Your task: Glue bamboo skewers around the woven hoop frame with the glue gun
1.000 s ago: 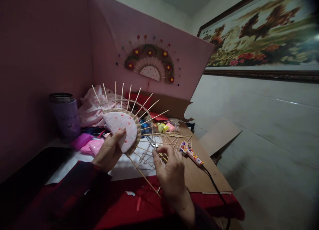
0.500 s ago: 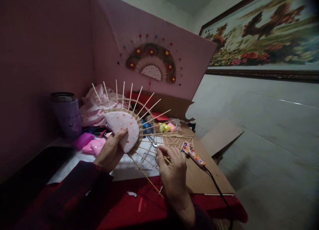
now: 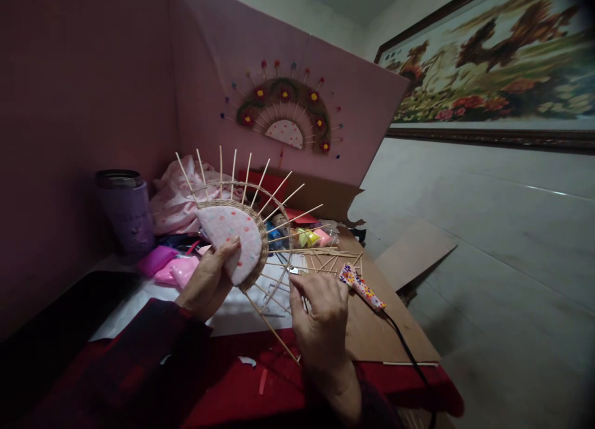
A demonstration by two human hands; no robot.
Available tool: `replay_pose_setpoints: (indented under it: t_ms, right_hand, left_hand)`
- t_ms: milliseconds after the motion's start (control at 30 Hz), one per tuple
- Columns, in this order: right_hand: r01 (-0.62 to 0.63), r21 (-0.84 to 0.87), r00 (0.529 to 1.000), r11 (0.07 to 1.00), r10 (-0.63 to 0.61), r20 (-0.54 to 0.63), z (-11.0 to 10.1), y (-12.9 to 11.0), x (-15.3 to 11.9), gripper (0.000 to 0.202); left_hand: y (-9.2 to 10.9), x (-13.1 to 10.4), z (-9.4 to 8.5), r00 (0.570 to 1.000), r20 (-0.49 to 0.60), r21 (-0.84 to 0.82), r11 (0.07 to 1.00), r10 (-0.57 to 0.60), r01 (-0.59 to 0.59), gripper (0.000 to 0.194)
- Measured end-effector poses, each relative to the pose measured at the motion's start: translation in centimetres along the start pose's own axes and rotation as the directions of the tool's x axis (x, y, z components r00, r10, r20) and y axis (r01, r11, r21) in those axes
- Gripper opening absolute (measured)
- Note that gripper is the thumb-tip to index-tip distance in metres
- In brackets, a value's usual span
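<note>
While the left hand (image 3: 209,283) clamps the padded half-disc (image 3: 239,230) above the counter (image 3: 223,392), the right hand (image 3: 320,317) pinches its fingers together on the twine (image 3: 289,223); everything seems light, the thin sticks (image 3: 220,168) easily snapped; the soft padding looks the safest hold.

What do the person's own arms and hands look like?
The left hand and right hand are ungloved. The left sleeve is long and dark, with a dim red check; the right sleeve looks dark too, its pattern lost in shadow.

A framed horse picture (image 3: 488,69) (dark-edged) hangs on the wall (image 3: 506,230).
</note>
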State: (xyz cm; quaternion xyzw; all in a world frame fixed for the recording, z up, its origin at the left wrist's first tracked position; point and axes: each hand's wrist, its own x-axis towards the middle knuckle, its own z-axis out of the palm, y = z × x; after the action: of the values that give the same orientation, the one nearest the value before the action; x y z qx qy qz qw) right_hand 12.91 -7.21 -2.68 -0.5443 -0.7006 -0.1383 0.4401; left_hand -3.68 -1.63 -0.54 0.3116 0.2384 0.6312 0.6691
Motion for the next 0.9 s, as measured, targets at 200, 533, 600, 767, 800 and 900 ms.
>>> replay_pose_setpoints:
  t_ms: [200,533,600,767,800,900]
  right_hand:
    - [0.026,-0.017,1.000,1.000,-0.026,0.004,0.12,-0.22,0.03,0.013]
    - [0.062,-0.084,0.995,0.995,-0.055,0.080,0.11,-0.09,0.18,0.013]
    - [0.067,-0.102,0.993,0.993,-0.056,0.106,0.13,-0.06,0.21,0.013]
    - [0.073,-0.129,0.990,0.989,-0.056,0.128,-0.02,-0.10,0.27,0.019]
    - [0.077,-0.128,0.990,0.989,-0.061,0.126,-0.07,-0.16,0.23,0.020]
    - [0.092,-0.106,0.992,0.990,-0.081,0.098,-0.30,-0.40,-0.04,0.024]
  left_hand:
    - [0.10,-0.07,0.21,1.000,0.013,-0.029,0.999,-0.015,0.015,0.033]
    - [-0.04,0.07,0.04,1.000,0.010,-0.037,0.999,-0.026,0.026,0.033]
    - [-0.06,0.10,0.03,1.000,0.019,-0.033,0.999,-0.024,0.025,0.035]
    - [0.02,0.06,0.08,1.000,0.005,-0.022,0.999,-0.030,0.030,0.030]
    - [0.02,0.05,0.06,1.000,0.005,-0.014,1.000,-0.021,0.021,0.028]
    - [0.01,0.10,-0.04,1.000,0.015,0.015,1.000,0.027,-0.027,0.026]
